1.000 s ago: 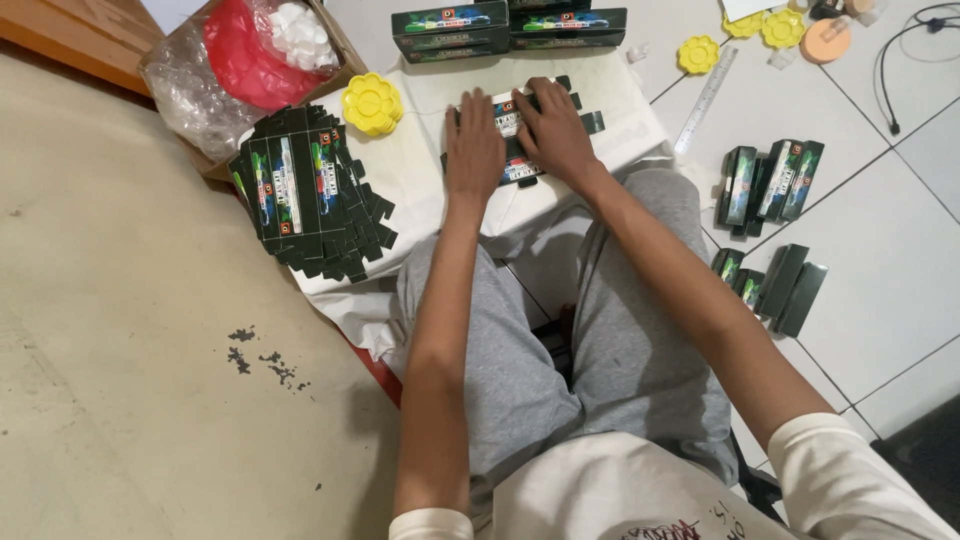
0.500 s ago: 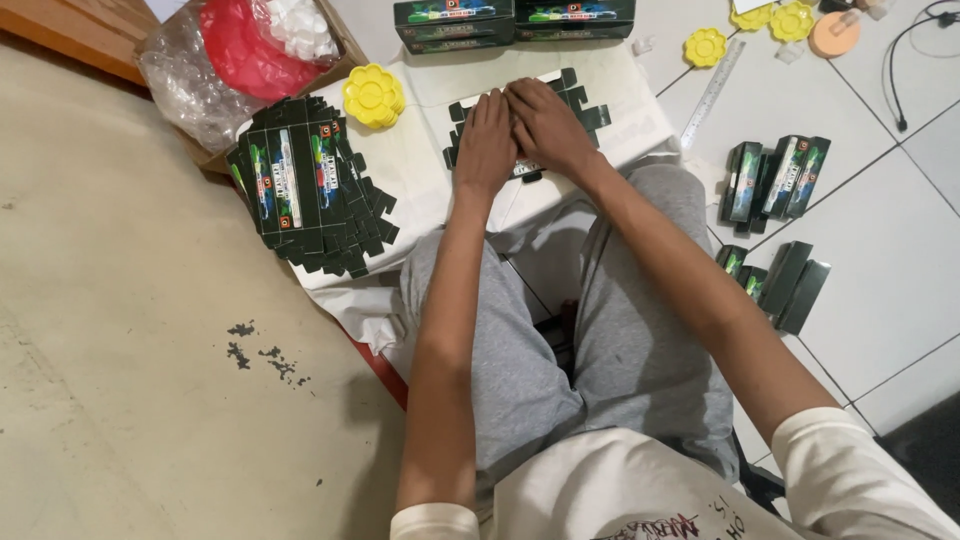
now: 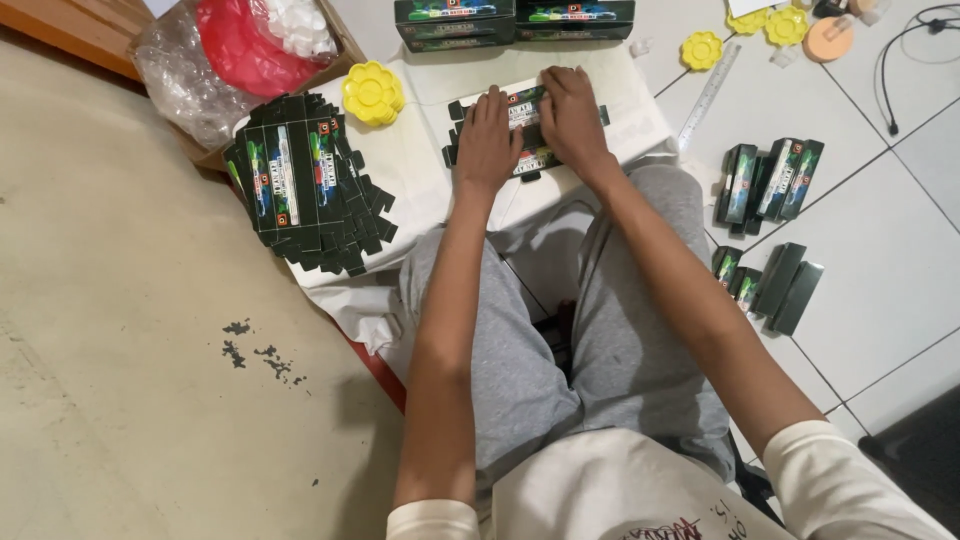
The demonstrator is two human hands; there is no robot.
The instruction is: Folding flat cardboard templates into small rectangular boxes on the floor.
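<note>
Covering flat carton (image 3: 527, 105) — both hands (image 3: 487, 145) hide print.

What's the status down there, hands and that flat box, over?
Left hand and right hand both pressed flat on the unfolded dark carton. Carton lies on the white sheet. Stack of flat cartons left, apart; nothing in the way.

yellow lid (image 3: 372, 93) left, boxes (image 3: 514, 20) ahead

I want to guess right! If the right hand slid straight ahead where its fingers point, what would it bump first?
Probably the dark green boxes just beyond the flat carton under the right hand; depth is unclear.
</note>
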